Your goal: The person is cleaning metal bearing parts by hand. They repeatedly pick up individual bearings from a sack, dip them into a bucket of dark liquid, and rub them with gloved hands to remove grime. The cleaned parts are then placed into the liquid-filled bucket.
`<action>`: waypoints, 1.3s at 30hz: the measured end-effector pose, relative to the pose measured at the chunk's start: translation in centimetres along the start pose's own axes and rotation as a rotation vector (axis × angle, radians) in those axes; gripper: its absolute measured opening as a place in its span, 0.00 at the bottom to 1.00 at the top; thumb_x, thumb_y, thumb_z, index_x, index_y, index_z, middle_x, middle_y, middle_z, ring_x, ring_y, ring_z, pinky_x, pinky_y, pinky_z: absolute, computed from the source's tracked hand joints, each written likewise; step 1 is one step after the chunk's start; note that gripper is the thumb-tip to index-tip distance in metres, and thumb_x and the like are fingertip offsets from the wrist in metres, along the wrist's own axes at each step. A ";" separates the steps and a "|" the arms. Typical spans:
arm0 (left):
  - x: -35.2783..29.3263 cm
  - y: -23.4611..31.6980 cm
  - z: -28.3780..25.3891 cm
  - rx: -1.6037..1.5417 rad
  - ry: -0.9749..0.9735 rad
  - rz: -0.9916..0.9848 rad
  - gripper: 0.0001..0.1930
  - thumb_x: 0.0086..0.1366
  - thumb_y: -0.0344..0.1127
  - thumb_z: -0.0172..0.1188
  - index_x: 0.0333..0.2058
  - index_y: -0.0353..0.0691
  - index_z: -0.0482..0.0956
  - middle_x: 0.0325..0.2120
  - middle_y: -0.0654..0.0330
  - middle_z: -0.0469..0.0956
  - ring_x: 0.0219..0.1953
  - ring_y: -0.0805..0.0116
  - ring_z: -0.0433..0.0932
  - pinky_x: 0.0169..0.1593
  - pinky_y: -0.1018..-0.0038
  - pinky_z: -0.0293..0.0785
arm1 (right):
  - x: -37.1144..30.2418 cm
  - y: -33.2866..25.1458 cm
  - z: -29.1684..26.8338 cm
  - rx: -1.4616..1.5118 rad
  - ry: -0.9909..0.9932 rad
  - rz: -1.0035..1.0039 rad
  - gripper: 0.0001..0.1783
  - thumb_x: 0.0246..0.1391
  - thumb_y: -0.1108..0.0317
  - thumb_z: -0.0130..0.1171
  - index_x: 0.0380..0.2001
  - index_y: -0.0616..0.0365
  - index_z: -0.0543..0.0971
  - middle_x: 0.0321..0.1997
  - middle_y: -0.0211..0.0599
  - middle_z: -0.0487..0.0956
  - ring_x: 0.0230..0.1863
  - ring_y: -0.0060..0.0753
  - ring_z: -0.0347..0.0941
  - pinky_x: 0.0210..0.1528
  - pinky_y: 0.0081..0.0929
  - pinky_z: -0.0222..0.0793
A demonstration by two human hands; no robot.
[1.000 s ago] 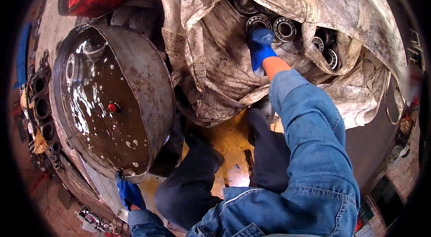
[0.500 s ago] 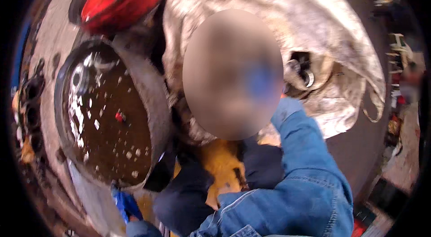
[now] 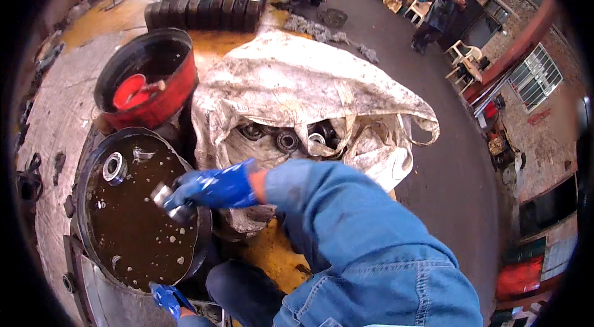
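My right hand (image 3: 213, 188), in a blue glove, reaches left across my body and grips a metal bearing ring (image 3: 166, 198) over the brown liquid in a round dark drum (image 3: 204, 228). Another ring (image 3: 114, 167) lies in the liquid at the far left. My left hand (image 3: 166, 297), also blue-gloved, rests low by the drum's near rim; its fingers are partly hidden, and I cannot tell if it holds anything. A large dirty white sack (image 3: 297, 89) stands open behind, with several metal bearings (image 3: 288, 139) showing in its mouth.
A red drum (image 3: 154, 107) with a red scoop inside stands behind the dark drum. Stacked black tyres (image 3: 207, 8) lie far back. People sit and stand in the distance near white chairs (image 3: 464, 55). Yellow-stained floor (image 3: 266, 253) lies under my knees.
My right hand has left the sack and swung left, carrying a bearing ring over the liquid drum. The view has tilted up, showing the yard beyond.
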State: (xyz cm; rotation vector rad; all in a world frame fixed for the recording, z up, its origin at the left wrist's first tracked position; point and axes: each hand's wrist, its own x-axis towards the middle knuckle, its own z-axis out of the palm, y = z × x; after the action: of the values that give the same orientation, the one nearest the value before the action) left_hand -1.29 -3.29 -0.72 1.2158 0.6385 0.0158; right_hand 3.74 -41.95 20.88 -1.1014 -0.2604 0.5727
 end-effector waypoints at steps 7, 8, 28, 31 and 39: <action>6.3 -6.0 -8.7 1.688 -0.017 0.610 0.20 0.69 0.44 0.52 0.52 0.36 0.77 0.49 0.52 0.79 0.48 0.56 0.77 0.54 0.64 0.73 | 13.0 9.4 10.6 -0.687 -0.223 -0.480 0.05 0.53 0.70 0.62 0.34 0.55 0.79 0.34 0.37 0.80 0.37 0.28 0.75 0.43 0.28 0.72; 4.7 -5.2 -6.9 1.523 0.030 0.512 0.20 0.69 0.44 0.52 0.52 0.36 0.76 0.49 0.52 0.79 0.48 0.56 0.77 0.54 0.64 0.73 | 14.5 11.0 11.2 -0.684 -0.214 -0.482 0.06 0.50 0.72 0.64 0.33 0.55 0.79 0.33 0.40 0.80 0.37 0.30 0.76 0.42 0.29 0.73; -0.7 -1.6 -2.1 1.118 0.149 0.399 0.21 0.72 0.43 0.49 0.55 0.34 0.75 0.50 0.56 0.79 0.50 0.60 0.76 0.58 0.67 0.70 | 25.1 20.2 16.4 -1.052 -0.152 -0.472 0.16 0.50 0.62 0.61 0.42 0.55 0.82 0.45 0.50 0.81 0.49 0.51 0.77 0.53 0.40 0.72; -0.4 -0.5 -4.3 0.912 0.089 0.364 0.21 0.72 0.43 0.49 0.56 0.34 0.75 0.50 0.56 0.79 0.51 0.61 0.75 0.58 0.68 0.69 | 18.6 6.6 19.3 -0.636 0.005 0.178 0.27 0.51 0.49 0.63 0.50 0.55 0.81 0.51 0.49 0.81 0.55 0.49 0.76 0.59 0.42 0.67; -1.4 3.2 -0.3 0.117 0.090 -0.037 0.23 0.73 0.43 0.46 0.57 0.33 0.74 0.53 0.57 0.78 0.53 0.62 0.74 0.60 0.68 0.67 | 9.8 5.2 -8.8 -0.694 0.347 0.045 0.31 0.45 0.46 0.68 0.38 0.67 0.84 0.37 0.50 0.85 0.36 0.45 0.78 0.46 0.41 0.72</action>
State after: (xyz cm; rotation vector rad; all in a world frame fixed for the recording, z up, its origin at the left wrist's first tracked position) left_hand -1.59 -2.32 2.69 1.3212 0.7486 0.0018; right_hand 14.38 -41.57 11.58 -1.8574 -0.1289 0.3199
